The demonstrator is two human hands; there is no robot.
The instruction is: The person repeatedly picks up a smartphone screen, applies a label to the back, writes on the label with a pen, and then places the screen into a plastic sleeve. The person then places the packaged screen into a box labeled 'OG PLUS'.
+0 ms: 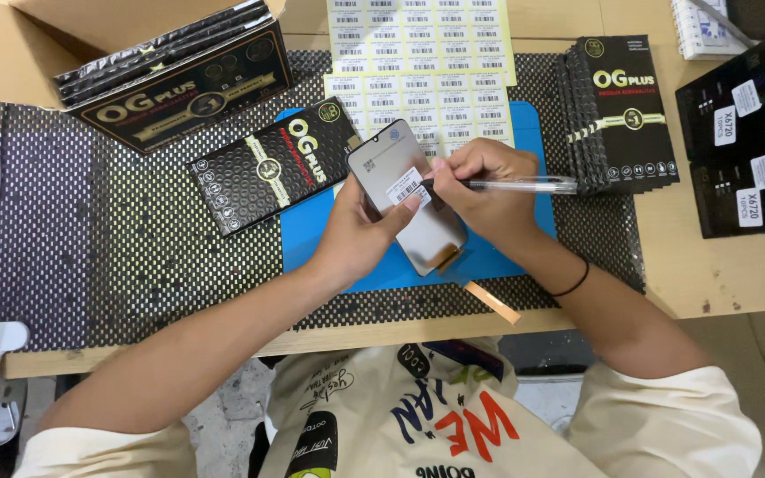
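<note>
Grey phone screen (409, 199) in left hand's (360, 235) closed fingers (405, 208).

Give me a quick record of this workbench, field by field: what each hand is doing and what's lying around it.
Left hand: holds a phone screen panel tilted over the blue mat, thumb on its white sticker
Right hand: grips a clear pen, tip at the sticker
Beside the left hand: one flat black box
Right of the mat: a stack of black boxes
Behind the mat: sheets of labels
Top left: open carton with more black boxes
Surface: dark mesh pad on a wooden table
</note>
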